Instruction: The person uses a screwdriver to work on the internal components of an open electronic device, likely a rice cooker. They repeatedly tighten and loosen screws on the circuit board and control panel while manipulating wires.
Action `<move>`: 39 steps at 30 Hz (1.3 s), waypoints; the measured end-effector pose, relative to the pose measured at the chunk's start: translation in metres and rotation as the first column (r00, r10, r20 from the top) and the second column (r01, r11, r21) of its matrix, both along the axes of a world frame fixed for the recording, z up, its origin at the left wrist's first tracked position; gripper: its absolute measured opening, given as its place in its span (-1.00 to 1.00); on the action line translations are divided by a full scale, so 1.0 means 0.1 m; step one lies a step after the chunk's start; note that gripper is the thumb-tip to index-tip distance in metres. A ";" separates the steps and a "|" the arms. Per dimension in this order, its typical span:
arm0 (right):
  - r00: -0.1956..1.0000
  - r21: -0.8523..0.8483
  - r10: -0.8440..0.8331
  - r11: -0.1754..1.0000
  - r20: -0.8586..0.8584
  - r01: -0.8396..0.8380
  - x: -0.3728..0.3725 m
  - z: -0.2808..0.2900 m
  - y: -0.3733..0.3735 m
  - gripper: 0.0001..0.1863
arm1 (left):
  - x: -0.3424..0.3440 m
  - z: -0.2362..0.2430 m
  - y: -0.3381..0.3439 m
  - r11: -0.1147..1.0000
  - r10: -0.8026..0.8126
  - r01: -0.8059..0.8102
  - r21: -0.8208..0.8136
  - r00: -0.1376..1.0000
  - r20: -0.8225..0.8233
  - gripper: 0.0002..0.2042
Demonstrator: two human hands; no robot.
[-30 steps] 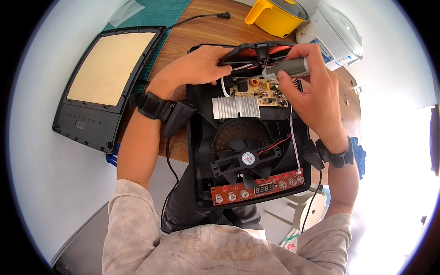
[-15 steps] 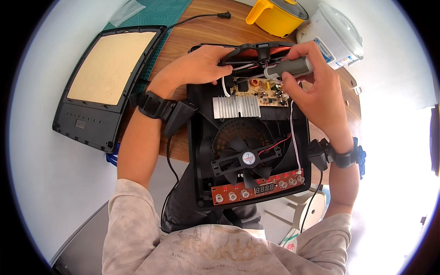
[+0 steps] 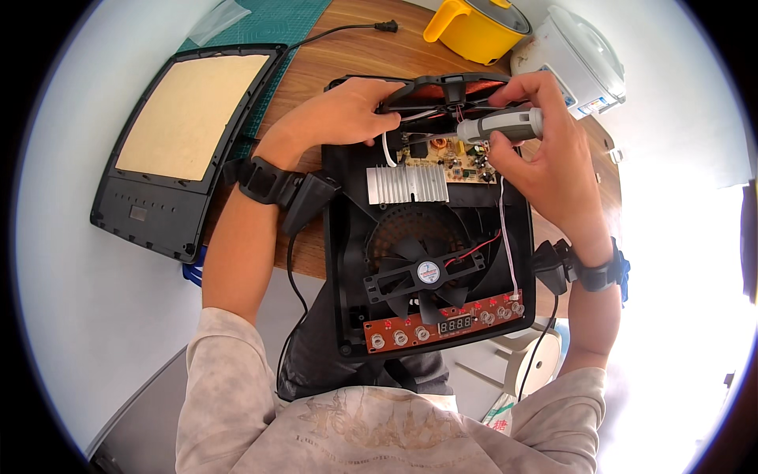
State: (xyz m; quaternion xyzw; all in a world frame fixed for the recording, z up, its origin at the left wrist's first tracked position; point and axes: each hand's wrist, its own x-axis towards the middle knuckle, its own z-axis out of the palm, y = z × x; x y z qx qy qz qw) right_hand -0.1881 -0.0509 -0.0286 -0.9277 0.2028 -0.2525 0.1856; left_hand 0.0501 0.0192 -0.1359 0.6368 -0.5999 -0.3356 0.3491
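The opened black base of an induction cooker (image 3: 345, 261) lies in front of me, partly past the table edge. My left hand (image 3: 351, 114) is closed on the black frame of the coil (image 3: 454, 91), which stands tilted up at the base's far end. My right hand (image 3: 557, 150) grips a grey screwdriver (image 3: 509, 124) by its handle. Its shaft points left, level, behind the coil frame; I cannot make out what the tip touches. Below it are a circuit board (image 3: 474, 162), a ribbed silver heat sink (image 3: 407, 186), a fan (image 3: 429, 272) and a red-brown button board (image 3: 379, 336).
The cooker's top cover (image 3: 193, 118) lies underside up at left, partly on a green cutting mat (image 3: 288, 20). A power plug (image 3: 385, 26) rests at the back. A yellow pot (image 3: 478, 35) and a white rice cooker (image 3: 580, 55) stand far right. A stool (image 3: 541, 359) is below.
The screwdriver handle has turned in my right fingers, showing a lighter grey side. My right hand has shifted slightly; my left hand and the coil have stayed put.
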 end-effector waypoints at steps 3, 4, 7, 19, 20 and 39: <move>1.000 -0.030 0.006 1.000 -0.026 -0.007 -0.03 0.01 -0.02 -0.67 | 0.00 0.00 0.00 1.000 -0.002 0.002 -0.007 1.000 0.004 -0.68; 0.999 -0.037 0.016 0.999 -0.028 -0.017 -0.04 0.01 -0.03 -0.66 | -0.01 0.01 0.00 1.000 -0.002 0.002 -0.003 1.000 0.003 -0.68; 0.992 -0.079 0.026 0.996 -0.124 -0.036 -0.07 0.06 -0.02 -0.69 | -0.01 0.04 0.03 1.000 -0.002 0.002 0.001 1.000 -0.005 -0.69; 0.998 -0.073 -0.032 0.997 -0.052 0.028 -0.10 0.08 0.03 -0.77 | -0.03 0.05 0.04 1.000 0.020 -0.020 -0.003 1.000 0.009 -0.67; 0.999 -0.107 -0.015 0.994 -0.044 0.010 -0.09 0.07 0.03 -0.77 | -0.02 0.04 0.04 1.000 0.014 -0.014 -0.010 1.000 0.014 -0.68; 0.988 -0.129 0.134 0.981 -0.071 -0.143 0.08 0.07 0.03 -0.79 | -0.03 0.07 0.03 0.999 -0.025 0.025 -0.026 1.000 0.013 -0.69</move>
